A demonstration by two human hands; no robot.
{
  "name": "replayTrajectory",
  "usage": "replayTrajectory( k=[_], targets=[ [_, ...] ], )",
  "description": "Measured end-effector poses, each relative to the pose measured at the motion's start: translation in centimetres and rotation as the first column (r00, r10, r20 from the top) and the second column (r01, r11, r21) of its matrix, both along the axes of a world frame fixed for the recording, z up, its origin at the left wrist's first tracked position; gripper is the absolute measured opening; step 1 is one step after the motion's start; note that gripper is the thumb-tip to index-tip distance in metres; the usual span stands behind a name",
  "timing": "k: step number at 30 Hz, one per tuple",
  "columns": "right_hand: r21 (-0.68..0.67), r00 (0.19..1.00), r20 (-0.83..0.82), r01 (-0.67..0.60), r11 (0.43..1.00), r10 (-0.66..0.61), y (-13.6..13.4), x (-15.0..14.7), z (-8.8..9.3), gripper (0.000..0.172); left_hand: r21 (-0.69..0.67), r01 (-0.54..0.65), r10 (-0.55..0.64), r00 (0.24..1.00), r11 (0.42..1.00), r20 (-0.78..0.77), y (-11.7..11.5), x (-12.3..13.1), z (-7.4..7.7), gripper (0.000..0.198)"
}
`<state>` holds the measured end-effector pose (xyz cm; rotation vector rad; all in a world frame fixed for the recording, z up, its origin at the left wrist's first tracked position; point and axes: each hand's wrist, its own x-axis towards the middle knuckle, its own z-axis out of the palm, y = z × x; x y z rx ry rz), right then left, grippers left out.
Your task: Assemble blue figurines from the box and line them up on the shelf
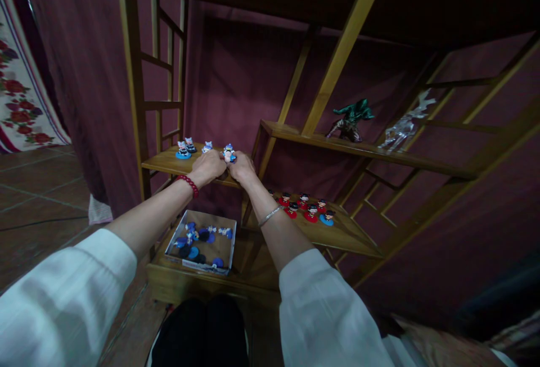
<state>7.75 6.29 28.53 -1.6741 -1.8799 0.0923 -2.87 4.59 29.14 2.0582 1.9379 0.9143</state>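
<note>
Figurine (229, 154) between the fingers (238, 162)

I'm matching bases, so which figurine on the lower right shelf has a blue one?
The rightmost figurine on that shelf. Its base is blue, while the other bases plainly visible there are red.

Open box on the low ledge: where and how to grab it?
Probably the box by its left wall and right wall together, coming from above and the near side: its top is open and both rims are exposed. Figurines lying jumbled inside favor a level, two-sided hold.
</note>
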Motion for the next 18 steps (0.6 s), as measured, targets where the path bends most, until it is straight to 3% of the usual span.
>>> replayTrajectory(
  k=[18],
  targets=[
    [-0.025, 0.992, -0.098, 0.082, 0.996, -0.084, 0.68, 0.00, -0.19, 0.032, 0.033, 0.030, -0.030, 1.000, 0.999, 0.000, -0.10, -0.09, 0.00, 0.033]
  ],
)
